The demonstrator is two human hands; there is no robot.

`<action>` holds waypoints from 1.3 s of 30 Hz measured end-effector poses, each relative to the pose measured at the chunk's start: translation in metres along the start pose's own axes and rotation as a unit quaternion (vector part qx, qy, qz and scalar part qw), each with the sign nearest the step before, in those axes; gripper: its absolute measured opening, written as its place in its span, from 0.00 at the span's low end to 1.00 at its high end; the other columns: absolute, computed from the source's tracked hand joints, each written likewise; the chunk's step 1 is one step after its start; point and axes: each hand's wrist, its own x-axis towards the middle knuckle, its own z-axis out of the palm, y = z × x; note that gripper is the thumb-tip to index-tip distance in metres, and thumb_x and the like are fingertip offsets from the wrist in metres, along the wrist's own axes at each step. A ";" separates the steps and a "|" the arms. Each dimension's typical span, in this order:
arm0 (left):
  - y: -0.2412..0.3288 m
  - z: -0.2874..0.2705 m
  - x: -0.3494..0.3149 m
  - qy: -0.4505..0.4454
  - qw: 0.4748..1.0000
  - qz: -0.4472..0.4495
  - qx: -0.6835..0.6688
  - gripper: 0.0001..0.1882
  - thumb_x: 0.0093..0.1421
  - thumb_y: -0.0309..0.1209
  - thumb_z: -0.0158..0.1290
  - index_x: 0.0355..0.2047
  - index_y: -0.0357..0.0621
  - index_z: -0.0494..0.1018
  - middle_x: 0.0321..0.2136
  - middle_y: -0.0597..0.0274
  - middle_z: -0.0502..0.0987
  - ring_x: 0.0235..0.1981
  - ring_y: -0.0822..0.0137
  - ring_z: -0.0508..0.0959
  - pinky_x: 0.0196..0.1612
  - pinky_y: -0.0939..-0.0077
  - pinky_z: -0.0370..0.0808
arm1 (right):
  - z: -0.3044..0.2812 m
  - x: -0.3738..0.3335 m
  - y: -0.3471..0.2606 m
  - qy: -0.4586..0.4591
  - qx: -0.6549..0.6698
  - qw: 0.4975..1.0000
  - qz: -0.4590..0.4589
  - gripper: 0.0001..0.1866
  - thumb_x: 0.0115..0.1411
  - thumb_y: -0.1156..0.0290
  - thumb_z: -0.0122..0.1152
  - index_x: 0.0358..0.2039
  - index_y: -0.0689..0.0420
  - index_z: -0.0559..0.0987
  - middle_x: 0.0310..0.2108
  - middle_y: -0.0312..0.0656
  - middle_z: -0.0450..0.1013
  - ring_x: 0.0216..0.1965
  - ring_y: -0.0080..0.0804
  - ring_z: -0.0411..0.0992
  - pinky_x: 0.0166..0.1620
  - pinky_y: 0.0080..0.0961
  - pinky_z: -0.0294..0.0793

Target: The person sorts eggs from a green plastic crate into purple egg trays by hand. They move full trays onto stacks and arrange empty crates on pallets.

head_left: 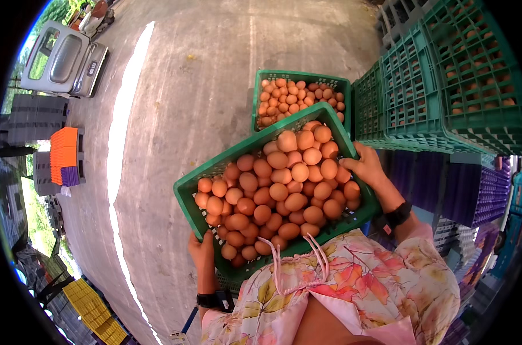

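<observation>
A green plastic crate (187,194) full of brown eggs (278,191) is held tilted across my front, its left end lower in view than its right. My left hand (202,250) grips the crate's near left corner, thumb up on the rim and the other fingers hidden beneath. At the right end, my right hand (365,165) is closed round the rim, with its thumb over the edge beside the eggs. Just beyond, a second green crate (302,75) of eggs sits lower down, partly covered by the held one.
Tall stacked green crates (410,86) with eggs stand at the right. Below them are purple egg trays (424,178). Far left are a grey vehicle (65,60), orange trays (64,150) on a pallet and yellow trays (91,307). A bright strip of light (122,132) crosses the concrete floor (209,52).
</observation>
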 end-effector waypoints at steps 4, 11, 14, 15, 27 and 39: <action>0.032 0.016 0.017 -0.004 0.999 -0.010 0.051 0.09 0.61 0.28 0.54 0.40 0.39 0.75 0.29 0.68 0.77 0.27 0.77 0.73 0.29 0.80 0.71 | 0.008 0.040 0.015 -0.027 0.010 0.999 0.031 0.23 0.46 0.57 0.68 0.33 0.64 0.78 0.25 0.53 0.75 0.29 0.45 0.76 0.35 0.36 0.73; 0.113 0.081 0.083 -0.032 0.989 -0.083 0.118 0.15 0.62 0.38 0.54 0.39 0.36 0.77 0.26 0.63 0.78 0.27 0.74 0.74 0.31 0.75 0.71 | -0.016 0.128 0.028 -0.055 0.068 0.988 0.129 0.22 0.48 0.54 0.66 0.34 0.62 0.80 0.28 0.47 0.77 0.31 0.36 0.76 0.38 0.31 0.73; 0.130 0.121 0.123 -0.054 0.983 -0.039 0.170 0.17 0.64 0.40 0.53 0.41 0.37 0.76 0.28 0.65 0.78 0.26 0.77 0.73 0.28 0.80 0.70 | -0.025 0.153 0.057 -0.015 0.063 0.986 0.153 0.23 0.47 0.53 0.67 0.33 0.62 0.80 0.28 0.47 0.77 0.32 0.37 0.76 0.38 0.31 0.73; 0.128 0.134 0.141 -0.067 0.984 -0.019 0.161 0.18 0.64 0.41 0.53 0.41 0.37 0.76 0.28 0.65 0.78 0.26 0.77 0.73 0.29 0.79 0.70 | -0.031 0.157 0.056 -0.005 0.073 0.982 0.177 0.22 0.49 0.55 0.67 0.35 0.63 0.80 0.29 0.46 0.77 0.33 0.34 0.75 0.38 0.30 0.72; 0.202 0.281 0.258 -0.129 0.962 0.126 0.203 0.27 0.63 0.53 0.49 0.28 0.37 0.75 0.21 0.45 0.75 0.26 0.53 0.76 0.32 0.59 0.70 | -0.049 0.187 0.109 0.144 0.190 0.958 0.160 0.18 0.55 0.61 0.64 0.36 0.65 0.75 0.34 0.44 0.75 0.36 0.32 0.72 0.42 0.29 0.70; 0.195 0.300 0.277 -0.125 0.960 0.127 0.217 0.31 0.64 0.57 0.44 0.31 0.38 0.75 0.27 0.44 0.78 0.34 0.46 0.79 0.37 0.58 0.72 | -0.046 0.189 0.097 0.134 0.110 0.958 0.228 0.27 0.53 0.57 0.65 0.42 0.68 0.73 0.41 0.56 0.74 0.43 0.48 0.74 0.47 0.38 0.70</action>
